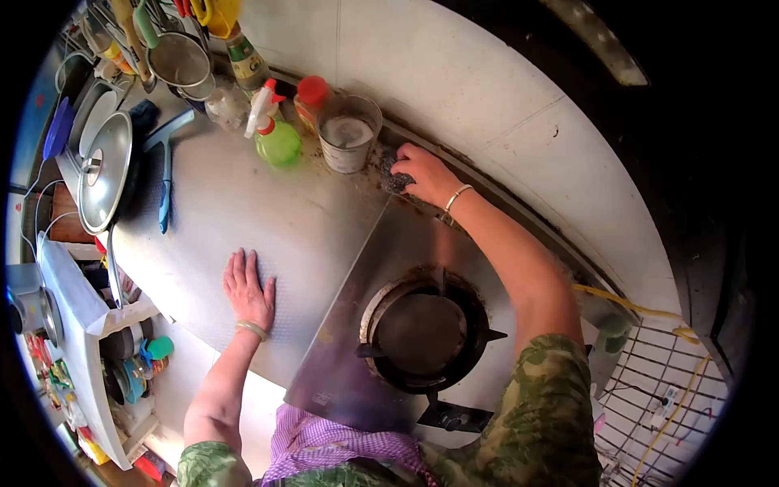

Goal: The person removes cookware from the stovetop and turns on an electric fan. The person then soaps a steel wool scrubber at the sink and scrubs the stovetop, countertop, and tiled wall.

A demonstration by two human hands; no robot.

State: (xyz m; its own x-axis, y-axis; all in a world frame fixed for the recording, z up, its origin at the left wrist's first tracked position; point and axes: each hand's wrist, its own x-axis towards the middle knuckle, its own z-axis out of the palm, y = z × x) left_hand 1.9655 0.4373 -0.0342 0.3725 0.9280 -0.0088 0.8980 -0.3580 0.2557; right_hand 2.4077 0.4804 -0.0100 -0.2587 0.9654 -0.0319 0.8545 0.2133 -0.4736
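Observation:
My right hand (423, 174) has its fingers wrapped round a dark wiry scrubber (398, 172), pressed on the grimy back edge of the steel surface, behind the gas stove (333, 357). Just left of it stands a clear plastic tub (349, 138) with pale contents. My left hand (248, 289) lies flat on the steel counter (203, 203), fingers spread, holding nothing. A round black burner (422, 333) sits in front of my right forearm.
A green spray bottle (277, 140) and a red-lidded jar (312, 99) stand near the wall. At the left are a lidded pan (105, 172) and a blue squeegee (166, 183). A wire rack (665, 406) is at the right.

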